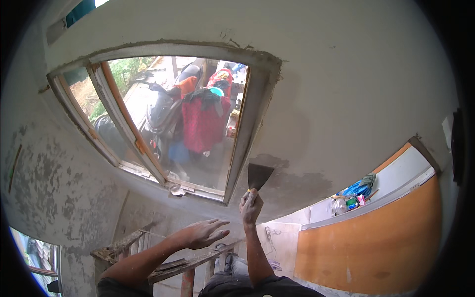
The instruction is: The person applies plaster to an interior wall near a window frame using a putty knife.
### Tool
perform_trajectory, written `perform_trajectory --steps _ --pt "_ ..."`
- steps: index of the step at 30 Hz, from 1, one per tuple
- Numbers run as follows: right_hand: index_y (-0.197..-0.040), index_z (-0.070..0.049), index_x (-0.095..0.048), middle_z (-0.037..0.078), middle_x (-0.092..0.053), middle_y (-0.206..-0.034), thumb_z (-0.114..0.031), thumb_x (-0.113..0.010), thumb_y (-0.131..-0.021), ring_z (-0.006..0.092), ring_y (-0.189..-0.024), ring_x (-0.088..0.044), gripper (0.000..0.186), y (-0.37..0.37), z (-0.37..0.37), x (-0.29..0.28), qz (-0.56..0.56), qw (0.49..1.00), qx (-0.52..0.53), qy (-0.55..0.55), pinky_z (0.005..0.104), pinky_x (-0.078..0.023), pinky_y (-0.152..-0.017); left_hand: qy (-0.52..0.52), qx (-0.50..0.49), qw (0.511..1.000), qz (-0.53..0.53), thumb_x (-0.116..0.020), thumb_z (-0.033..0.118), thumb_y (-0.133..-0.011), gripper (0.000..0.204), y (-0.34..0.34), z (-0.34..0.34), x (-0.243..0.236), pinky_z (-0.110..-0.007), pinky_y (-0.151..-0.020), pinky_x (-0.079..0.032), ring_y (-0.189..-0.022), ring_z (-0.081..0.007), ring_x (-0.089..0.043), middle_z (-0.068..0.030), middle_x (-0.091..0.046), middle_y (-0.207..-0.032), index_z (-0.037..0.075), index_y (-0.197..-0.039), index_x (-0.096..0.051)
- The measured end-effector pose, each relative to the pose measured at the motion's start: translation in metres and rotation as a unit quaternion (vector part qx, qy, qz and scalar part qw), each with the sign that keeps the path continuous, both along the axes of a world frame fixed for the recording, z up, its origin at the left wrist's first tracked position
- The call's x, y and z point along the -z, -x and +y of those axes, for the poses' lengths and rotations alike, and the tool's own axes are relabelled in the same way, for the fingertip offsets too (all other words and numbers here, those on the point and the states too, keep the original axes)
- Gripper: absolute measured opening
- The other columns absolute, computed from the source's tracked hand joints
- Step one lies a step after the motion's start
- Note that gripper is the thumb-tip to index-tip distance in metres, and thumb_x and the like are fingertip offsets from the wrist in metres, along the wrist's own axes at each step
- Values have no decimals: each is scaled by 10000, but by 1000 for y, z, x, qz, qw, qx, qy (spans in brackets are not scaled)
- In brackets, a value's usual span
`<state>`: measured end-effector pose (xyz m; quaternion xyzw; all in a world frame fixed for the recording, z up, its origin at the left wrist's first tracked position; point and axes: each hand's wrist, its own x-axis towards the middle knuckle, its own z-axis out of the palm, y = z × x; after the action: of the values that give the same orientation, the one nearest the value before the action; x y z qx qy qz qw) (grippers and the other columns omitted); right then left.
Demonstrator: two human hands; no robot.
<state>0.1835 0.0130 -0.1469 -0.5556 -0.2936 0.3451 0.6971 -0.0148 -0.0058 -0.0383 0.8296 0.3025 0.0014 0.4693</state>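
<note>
My right hand (252,208) is closed round the handle of a putty knife (260,174), its wide dark blade pointing up. The blade lies over the grey wall (316,119) just right of the window, by a darker, damp-looking patch (302,184); whether it touches the wall I cannot tell. My left hand (205,233) is dusted whitish, fingers stretched out and slightly apart, with nothing in it. It hovers above a worn wooden trestle (183,267), below the window sill.
The window (237,158) has a pale frame; a motorbike (161,106) and a red cloth (204,121) show beyond it. At right, an orange panel (366,237) stands below an opening with a blue bundle (360,188). Patchy plaster (49,183) covers the left wall.
</note>
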Motion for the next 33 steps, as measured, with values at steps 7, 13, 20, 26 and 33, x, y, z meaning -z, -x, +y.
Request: perform_trajectory --steps 7,13,20,26,33 --pt "-697 -62 -445 -21 -380 -507 -498 -395 -1008 68 -369 -360 538 -4 1 2 -10 1000 -21 -8 234 -279 -344 10 10 1000 25 -358 499 -1003 587 0 -2 2 -453 -1015 -411 -1186 -388 -518 -228 -512 -1296 57 -1383 -423" --pt "-707 -64 -450 -11 -403 -511 -474 -411 -1011 68 -374 -367 512 4 3 27 -37 999 -1 -9 235 -279 -354 11 13 999 31 -352 498 -1006 582 -2 -1 0 -453 -1019 -408 -1186 -391 -519 -234 -507 -1303 78 -1404 -414" --pt "-698 -70 -456 -14 -395 -500 -410 -402 -1025 65 -372 -362 474 6 14 11 0 1000 12 -12 237 -271 -351 -17 16 999 34 -352 503 -1004 585 -1 1 -10 -453 -1024 -407 -1197 -391 -510 -236 -503 -1314 76 -1398 -420" --pt "-619 -76 -401 -10 -368 -454 -408 -357 -1033 87 -333 -360 533 4 27 -63 -66 996 29 -49 251 -246 -324 -28 6 999 23 -351 509 -1002 588 1 2 4 -449 -1028 -403 -1210 -388 -496 -237 -503 -1310 78 -1396 -421" --pt "-677 -74 -415 13 -391 -481 -474 -334 -1028 96 -339 -367 538 -1 15 -47 -31 999 3 -15 257 -275 -320 -35 0 999 19 -345 520 -1000 602 1 6 1 -442 -1021 -404 -1198 -381 -504 -225 -511 -1300 68 -1389 -426"
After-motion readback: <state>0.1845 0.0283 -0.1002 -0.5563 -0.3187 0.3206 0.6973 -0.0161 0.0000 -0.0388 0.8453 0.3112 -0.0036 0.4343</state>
